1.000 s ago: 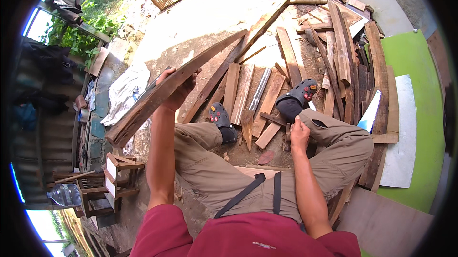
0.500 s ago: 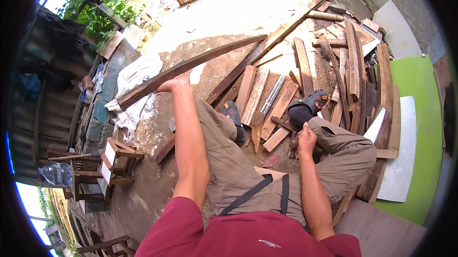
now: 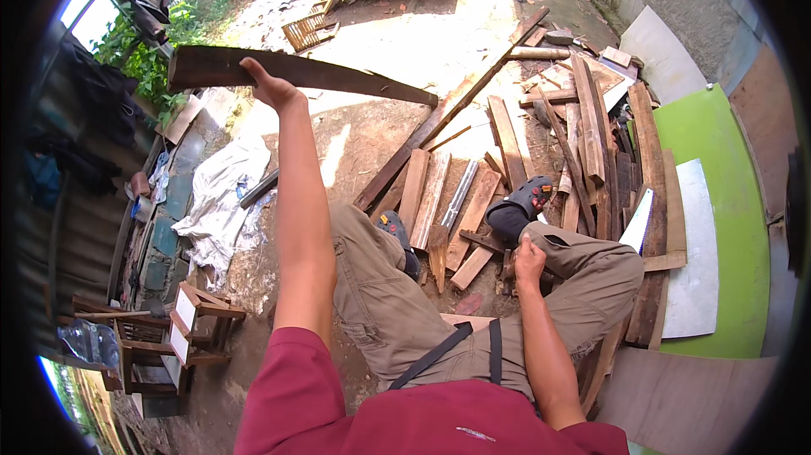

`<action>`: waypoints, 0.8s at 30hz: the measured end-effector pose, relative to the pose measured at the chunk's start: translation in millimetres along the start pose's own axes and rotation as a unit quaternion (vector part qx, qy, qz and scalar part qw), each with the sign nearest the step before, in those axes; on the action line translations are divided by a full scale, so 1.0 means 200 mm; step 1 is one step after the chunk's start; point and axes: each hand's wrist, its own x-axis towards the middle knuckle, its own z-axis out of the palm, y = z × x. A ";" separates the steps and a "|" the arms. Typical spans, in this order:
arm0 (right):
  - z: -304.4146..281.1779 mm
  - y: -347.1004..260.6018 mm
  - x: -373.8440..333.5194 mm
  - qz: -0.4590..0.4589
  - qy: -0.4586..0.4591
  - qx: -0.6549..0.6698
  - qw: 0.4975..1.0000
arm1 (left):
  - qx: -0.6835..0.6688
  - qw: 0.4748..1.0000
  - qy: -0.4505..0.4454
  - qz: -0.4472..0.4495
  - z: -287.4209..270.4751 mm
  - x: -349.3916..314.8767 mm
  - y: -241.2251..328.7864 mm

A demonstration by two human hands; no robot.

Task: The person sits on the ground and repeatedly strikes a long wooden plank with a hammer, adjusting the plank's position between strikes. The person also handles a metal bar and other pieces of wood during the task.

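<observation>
My left hand (image 3: 274, 90) is stretched far forward, gripping a long dark wooden plank (image 3: 346, 77) near its left end, thumb on the near face. The plank is held up; its right end meets a long beam (image 3: 456, 113) slanting over the ground, though whether they touch I cannot tell. Closed in a fist, my right hand (image 3: 530, 262) sits beside my right ankle; what it holds is hidden. Just left of it lie a dark wood piece (image 3: 481, 241) and a pointed wooden stake (image 3: 437, 256). Several short boards (image 3: 473, 210) lie between my feet.
A heap of timber (image 3: 591, 125) lies to the right, with a saw blade (image 3: 639, 223) near my knee. Beyond it lean a green panel (image 3: 743, 286) and a white sheet (image 3: 694, 252). At left are a white cloth (image 3: 215, 193) and a small wooden stool (image 3: 198, 320).
My left hand has lifted the plank's left end upward and away from me, swinging it clear of the white cloth. My right hand stays by the ankle. The whole view has shifted slightly.
</observation>
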 end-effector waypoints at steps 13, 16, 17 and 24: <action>-0.04 -0.04 0.04 -0.052 0.015 -0.014 0.998 | 0.019 0.960 -0.270 0.070 1.00 -0.21 0.84; -0.06 -0.10 -0.03 -0.063 0.017 0.004 0.998 | 0.044 0.947 -0.309 0.069 1.10 -0.28 0.94; -0.04 -0.15 -0.07 -0.063 0.012 0.007 0.998 | 0.054 0.945 -0.315 0.073 1.10 -0.27 1.00; -0.10 -0.21 -0.19 -0.081 -0.049 0.104 0.990 | 0.102 0.929 -0.350 0.056 1.10 -0.34 1.08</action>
